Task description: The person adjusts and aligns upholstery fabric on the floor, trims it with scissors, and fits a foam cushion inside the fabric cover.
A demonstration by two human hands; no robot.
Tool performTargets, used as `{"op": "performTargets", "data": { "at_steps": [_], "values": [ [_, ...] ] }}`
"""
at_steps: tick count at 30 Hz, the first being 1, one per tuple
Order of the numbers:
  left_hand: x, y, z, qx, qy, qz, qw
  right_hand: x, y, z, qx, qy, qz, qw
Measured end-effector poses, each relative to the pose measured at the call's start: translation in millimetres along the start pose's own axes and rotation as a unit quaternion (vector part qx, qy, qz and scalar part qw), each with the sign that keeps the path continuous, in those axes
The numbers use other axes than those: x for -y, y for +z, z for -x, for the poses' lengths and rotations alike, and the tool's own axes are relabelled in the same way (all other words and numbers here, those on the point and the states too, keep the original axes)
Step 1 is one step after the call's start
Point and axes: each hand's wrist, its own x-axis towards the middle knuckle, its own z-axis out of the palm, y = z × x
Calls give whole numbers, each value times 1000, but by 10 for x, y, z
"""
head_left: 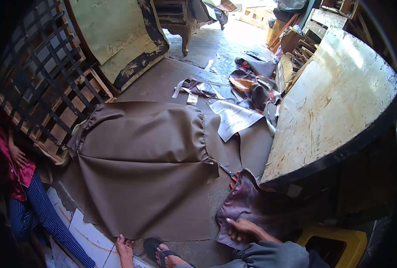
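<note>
A wide brown vinyl sheet (145, 192) with a seam across it and gathered sides lies spread on the floor. My left hand (124, 248) grips its lower left edge. My right hand (242, 228) has curled fingers over a crumpled maroon leather piece (234, 201); what they hold, if anything, I cannot make out. My sandaled foot (165, 252) is between my hands at the sheet's lower edge. Orange-handled scissors (233, 178) lie between the brown and maroon pieces.
A webbed wooden frame (37, 80) and worn panel (113, 40) lean at left, near another person (17, 161). Fabric scraps (247, 80) lie behind the sheet. A curved board (323, 107) stands at right above a yellow crate (350, 241); stacked wood is behind it.
</note>
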Motion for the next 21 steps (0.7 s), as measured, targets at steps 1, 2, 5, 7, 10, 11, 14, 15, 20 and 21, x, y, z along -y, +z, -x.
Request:
{"op": "performTargets", "data": {
  "at_steps": [1, 2, 5, 7, 10, 11, 14, 15, 20, 21],
  "values": [
    [-16, -75, 30, -13, 8, 4, 1000, 93, -6, -51, 6, -32, -34, 999],
    [-10, -7, 24, -11, 8, 9, 1000, 94, 4, -25, 1, -29, -37, 999],
    [-12, 140, 59, -9, 9, 6, 1000, 114, 28, 38, -51, -1, 7, 999],
    [-6, 159, 36, -4, 6, 9, 1000, 91, -8, 54, -45, 2, 1, 999],
    [-14, 98, 8, -11, 9, 11, 1000, 125, 18, 33, -34, 1, -5, 999],
    [-17, 78, 9, -17, 10, 14, 1000, 131, 21, 27, -35, 1, -6, 999],
    [-14, 100, 58, -26, 11, 14, 1000, 134, 5, 27, -30, -6, -2, 1000],
    [-17, 84, 54, -26, 11, 13, 1000, 139, 9, 22, -29, -6, -3, 1000],
    [-26, 204, 68, -10, -1, -12, 1000, 252, -129, -4, -126, -206, 178, 954],
    [1, 261, 51, -4, -3, -16, 1000, 310, -276, -133, -226, -310, 180, 906]
  ]
}}
